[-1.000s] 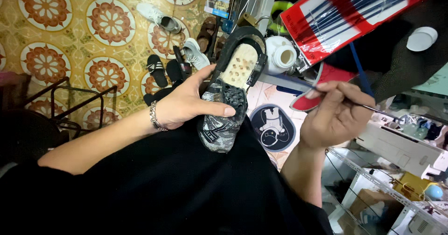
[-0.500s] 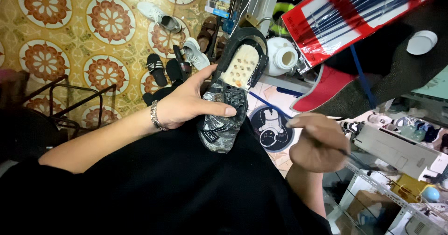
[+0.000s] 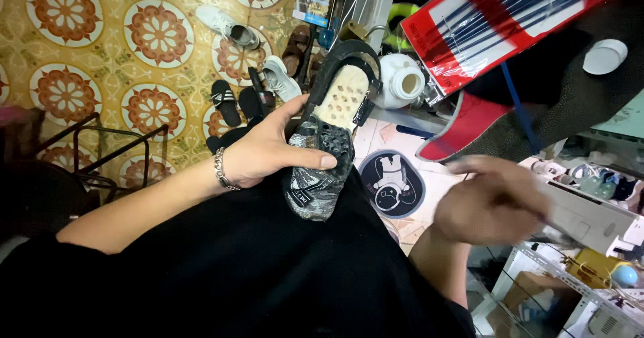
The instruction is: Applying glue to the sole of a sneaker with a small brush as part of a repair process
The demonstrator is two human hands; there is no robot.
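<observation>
One shoe (image 3: 330,133) sole-up in left hand (image 3: 265,151) grip, right hand (image 3: 493,200) blurred

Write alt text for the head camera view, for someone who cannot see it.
A person's left hand holds a black shoe with a pale, worn sole upturned on their lap, while the blurred right hand hovers beside it. Sandals lie on the patterned yellow tile floor.

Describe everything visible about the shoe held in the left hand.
The shoe is turned sole-up, toe end pointing away from the wearer. Its black sole frames a cream insert pitted with small holes, with dark knobbly tread below. The grey-black patterned upper rests on the black-clothed lap. The left hand grips its side, thumb laid across the tread.
</observation>
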